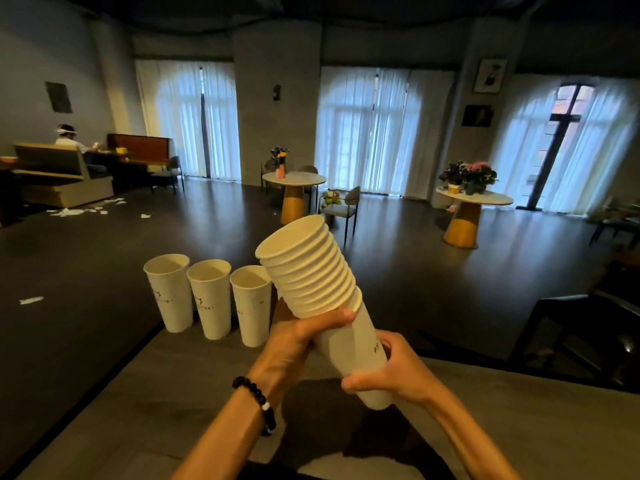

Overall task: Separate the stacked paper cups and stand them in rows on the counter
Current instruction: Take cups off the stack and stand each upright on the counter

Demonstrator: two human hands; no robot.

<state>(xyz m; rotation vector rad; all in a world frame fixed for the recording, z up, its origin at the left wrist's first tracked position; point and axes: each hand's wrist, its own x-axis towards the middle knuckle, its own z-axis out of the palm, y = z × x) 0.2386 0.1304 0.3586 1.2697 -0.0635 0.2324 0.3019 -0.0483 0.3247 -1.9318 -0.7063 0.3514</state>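
Note:
A stack of white paper cups hangs tilted in the air above the grey counter, mouth pointing up and to the left. My left hand grips the stack just under its ribbed rims. My right hand grips the lower end of the bottom cup. Three separate white cups stand upright in a row near the counter's far edge: one at the left, one in the middle and one at the right, next to the stack.
Beyond the counter's far edge lies a dark floor with round tables, chairs and flower pots. A person sits at a booth far left. Paper scraps lie on the floor. A dark chair stands to the right.

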